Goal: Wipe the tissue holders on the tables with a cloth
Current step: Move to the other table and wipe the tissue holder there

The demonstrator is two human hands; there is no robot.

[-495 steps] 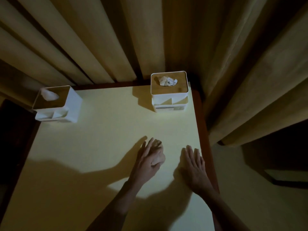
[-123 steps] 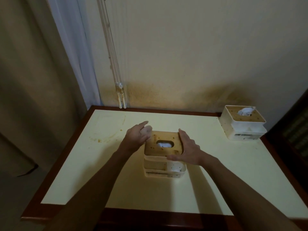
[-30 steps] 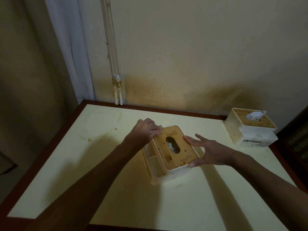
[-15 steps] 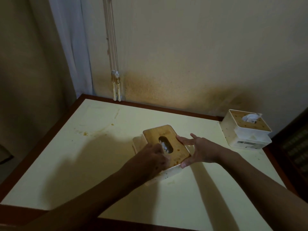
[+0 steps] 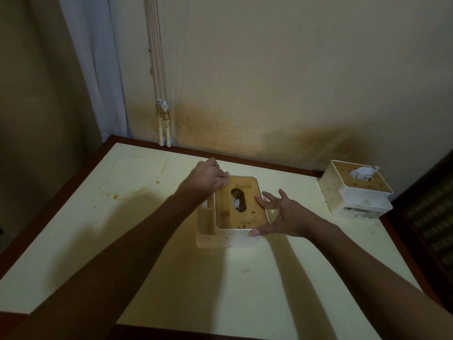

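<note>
At mid-table [image 5: 245,278], wiping nearer tissue holder [image 5: 239,212]: left hand [image 5: 204,181] curled, cloth hidden; right hand [image 5: 284,214] spread, steadying. Next, probably working along the speckled lid.

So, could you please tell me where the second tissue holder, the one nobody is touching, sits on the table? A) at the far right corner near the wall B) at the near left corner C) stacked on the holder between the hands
A: the untouched tissue holder stands at the table's far right corner by the wall, apart from the one between the hands.
</note>
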